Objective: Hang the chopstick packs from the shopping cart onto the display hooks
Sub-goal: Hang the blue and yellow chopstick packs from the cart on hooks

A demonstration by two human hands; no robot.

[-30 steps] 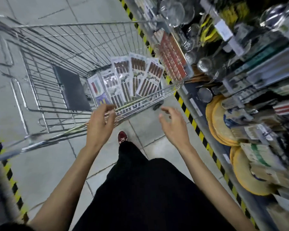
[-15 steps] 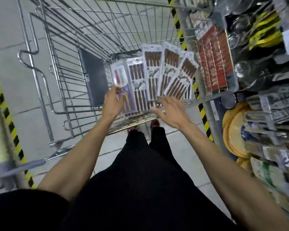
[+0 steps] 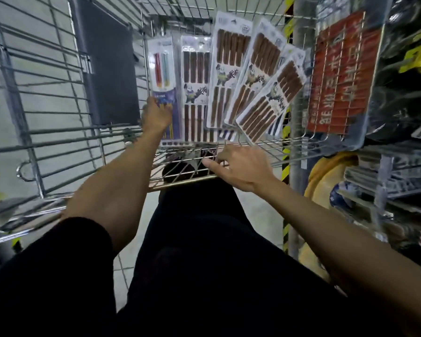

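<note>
Since a second ago both arms had reached deeper: left hand (image 3: 156,116) had gone from the near rim of the shopping cart (image 3: 185,181) onto the packs, and right hand (image 3: 244,167) had dropped from mid-air to just over that rim. The packs themselves lay as before. At least five chopstick packs (image 3: 231,69) were fanned flat in the basket at its near right corner, overlapping, tops pointing to the far end. The leftmost pack (image 3: 162,69) showed one red and one blue pair over a dark purple card; its print was too small to read. The other four held brown sticks in two rows, each with a cartoon panda and bold black brush characters across the middle, not legible. Left hand lay on the lower part of the leftmost pack, fingers together over it. Whether they pinched it could not be told. Right hand held nothing, fingers apart and relaxed, thumb out to the left, pointing at the bottoms of the packs. A red placard (image 3: 343,71) hung on the cart's right side, pale characters seen inverted, unreadable. A grey flap (image 3: 107,69) stood left of the packs. Shelving (image 3: 387,181) stood just beside the cart's right side.
</note>
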